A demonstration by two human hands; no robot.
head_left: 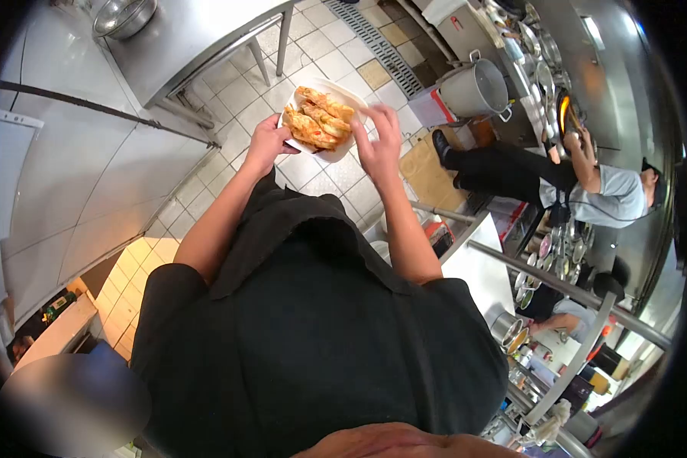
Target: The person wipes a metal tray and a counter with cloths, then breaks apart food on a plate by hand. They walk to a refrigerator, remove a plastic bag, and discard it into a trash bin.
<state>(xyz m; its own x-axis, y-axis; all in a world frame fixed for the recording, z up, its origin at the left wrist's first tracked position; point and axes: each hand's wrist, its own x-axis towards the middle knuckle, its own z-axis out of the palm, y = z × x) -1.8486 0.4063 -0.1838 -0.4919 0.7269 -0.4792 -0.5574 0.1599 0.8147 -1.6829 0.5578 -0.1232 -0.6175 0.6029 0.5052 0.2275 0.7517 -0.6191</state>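
A white plate (291, 98) is held up in front of me, over the tiled floor. On it lie several golden-orange cooked pieces of food (318, 120), side by side, with small red bits on them. My left hand (269, 142) grips the plate's left edge, its thumb on top of the rim. Close to the right rim is my right hand (380, 145), its thumb and fingers apart and a little blurred by motion. Nothing shows between those fingers, and the fingertips overlap the plate's edge in this view.
A steel table (198, 38) with a metal bowl (124, 17) stands upper left. To the right are a large stockpot (475, 88), a metal rail (542, 275) and a person (588, 191) at a flaming pan (566, 114). Another person (572, 320) bends farther down. A floor drain (374, 42) runs ahead.
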